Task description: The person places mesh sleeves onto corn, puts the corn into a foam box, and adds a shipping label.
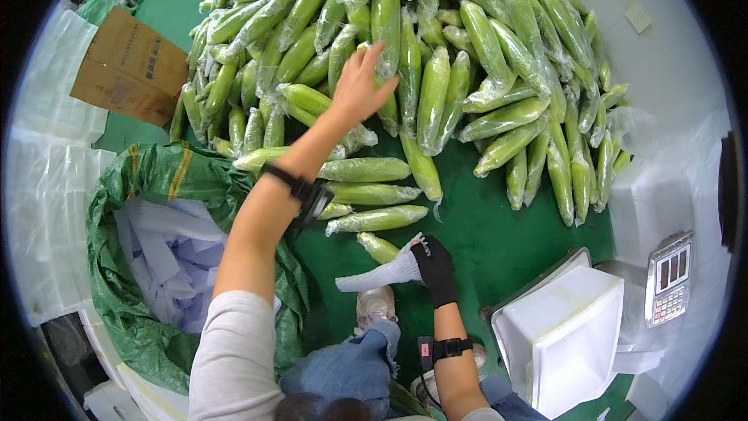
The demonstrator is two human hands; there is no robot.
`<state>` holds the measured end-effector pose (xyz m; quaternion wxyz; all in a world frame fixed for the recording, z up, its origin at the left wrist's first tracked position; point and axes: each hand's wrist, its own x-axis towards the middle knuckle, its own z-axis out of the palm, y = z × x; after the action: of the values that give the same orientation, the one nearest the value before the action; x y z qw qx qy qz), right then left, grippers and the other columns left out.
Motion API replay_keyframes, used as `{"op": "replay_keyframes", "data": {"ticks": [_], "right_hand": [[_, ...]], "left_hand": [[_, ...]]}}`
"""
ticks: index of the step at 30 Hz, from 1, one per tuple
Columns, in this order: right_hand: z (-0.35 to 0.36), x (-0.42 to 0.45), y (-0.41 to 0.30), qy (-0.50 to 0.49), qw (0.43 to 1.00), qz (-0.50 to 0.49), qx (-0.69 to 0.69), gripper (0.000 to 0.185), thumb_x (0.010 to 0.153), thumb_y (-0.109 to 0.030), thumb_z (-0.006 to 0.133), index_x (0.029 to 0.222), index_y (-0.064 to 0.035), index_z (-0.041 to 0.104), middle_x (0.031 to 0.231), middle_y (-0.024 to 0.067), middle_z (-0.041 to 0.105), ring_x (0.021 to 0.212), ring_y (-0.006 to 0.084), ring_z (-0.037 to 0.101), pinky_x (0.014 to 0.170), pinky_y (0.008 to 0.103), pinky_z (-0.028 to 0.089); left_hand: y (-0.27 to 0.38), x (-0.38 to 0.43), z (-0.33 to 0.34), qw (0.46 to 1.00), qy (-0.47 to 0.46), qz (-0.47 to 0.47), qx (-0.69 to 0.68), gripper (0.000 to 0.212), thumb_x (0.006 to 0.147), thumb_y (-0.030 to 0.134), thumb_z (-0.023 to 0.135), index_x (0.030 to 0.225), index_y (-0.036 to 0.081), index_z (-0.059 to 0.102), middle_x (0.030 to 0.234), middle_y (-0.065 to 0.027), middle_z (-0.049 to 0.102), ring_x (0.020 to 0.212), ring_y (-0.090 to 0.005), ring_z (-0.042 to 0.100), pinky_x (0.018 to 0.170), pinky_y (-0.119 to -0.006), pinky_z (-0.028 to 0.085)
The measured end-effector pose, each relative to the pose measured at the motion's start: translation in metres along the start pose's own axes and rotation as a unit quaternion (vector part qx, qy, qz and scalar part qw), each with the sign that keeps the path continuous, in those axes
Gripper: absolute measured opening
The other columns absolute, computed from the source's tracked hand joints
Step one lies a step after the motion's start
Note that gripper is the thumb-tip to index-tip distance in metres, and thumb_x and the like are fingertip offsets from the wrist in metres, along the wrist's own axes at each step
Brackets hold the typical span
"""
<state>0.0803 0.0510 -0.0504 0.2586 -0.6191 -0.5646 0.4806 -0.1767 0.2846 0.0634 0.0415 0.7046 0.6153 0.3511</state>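
Observation:
My left hand (361, 85), bare, stretches over the front of a large pile of long green gourds (433, 99) wrapped in clear film. Its fingers are spread and nothing is gripped; whether the fingertips touch a gourd I cannot tell. My right hand (433, 269) wears a black fingerless glove and pinches a white foam net sleeve (380, 276), which hangs out to the left, flattened. Partly behind that sleeve lies one gourd (376, 247). Several wrapped gourds (377, 219) lie crosswise on the green floor between my two hands.
At left a green woven sack (111, 280) holds many foam sleeves (169, 251). Behind it stands a cardboard box (131, 67) bearing writing. To the right are a white foam box (570, 327) on its side and a digital scale (669, 280). A white wall (672, 70) borders the pile.

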Motion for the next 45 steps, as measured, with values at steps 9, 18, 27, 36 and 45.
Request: {"op": "replay_keyframes", "data": {"ticks": [9,18,27,36,45], "right_hand": [[-0.013,-0.014,-0.021,-0.039,0.999,0.020,0.003,0.030,0.085,-0.034,0.056,0.089,-0.0050,0.060,0.087,0.0177,0.062,0.081,0.0371,0.059,0.069,0.0423,0.047],[-0.020,-0.037,-0.023,-0.057,0.996,0.058,0.025,0.031,0.083,-0.032,0.059,0.088,-0.0020,0.060,0.085,0.0198,0.062,0.079,0.0380,0.059,0.068,0.0415,0.047],[-0.022,-0.055,-0.001,-0.019,1.000,0.016,0.016,0.030,0.085,-0.031,0.060,0.092,-0.0016,0.059,0.083,0.0168,0.060,0.077,0.0317,0.057,0.068,0.0385,0.045],[-0.030,-0.046,-0.020,0.010,0.923,0.033,0.384,0.025,0.092,-0.027,0.053,0.094,-0.0028,0.057,0.081,0.0019,0.056,0.073,0.0111,0.052,0.063,0.0268,0.042],[-0.022,-0.030,0.018,0.037,0.970,0.059,0.235,0.036,0.092,-0.032,0.049,0.089,0.0012,0.062,0.078,0.0067,0.060,0.072,0.0151,0.054,0.064,0.0305,0.042]], "left_hand": [[-0.001,0.055,0.039,0.963,-0.093,-0.140,0.210,0.093,0.073,0.031,0.065,0.142,0.002,0.010,0.107,-0.0277,0.049,0.099,-0.0411,0.047,0.084,-0.045,0.043],[0.023,-0.107,0.032,0.987,-0.058,0.044,0.140,0.080,0.066,0.003,0.059,0.139,0.010,0.027,0.112,-0.0279,0.042,0.098,-0.0420,0.043,0.083,-0.047,0.041],[0.034,-0.159,0.013,0.944,-0.214,0.214,0.128,0.054,0.076,0.014,0.060,0.128,0.018,0.048,0.119,-0.0158,0.048,0.111,-0.0336,0.045,0.096,-0.046,0.035],[0.145,-0.214,-0.007,0.796,-0.400,-0.141,-0.432,0.039,0.091,0.032,0.051,0.116,0.003,0.053,0.104,-0.0169,0.059,0.095,-0.0303,0.057,0.083,-0.037,0.044],[0.068,-0.161,-0.022,0.979,-0.187,-0.041,-0.063,0.054,0.077,0.031,0.067,0.121,0.007,0.048,0.108,-0.0212,0.053,0.100,-0.0383,0.051,0.082,-0.046,0.042]]}}
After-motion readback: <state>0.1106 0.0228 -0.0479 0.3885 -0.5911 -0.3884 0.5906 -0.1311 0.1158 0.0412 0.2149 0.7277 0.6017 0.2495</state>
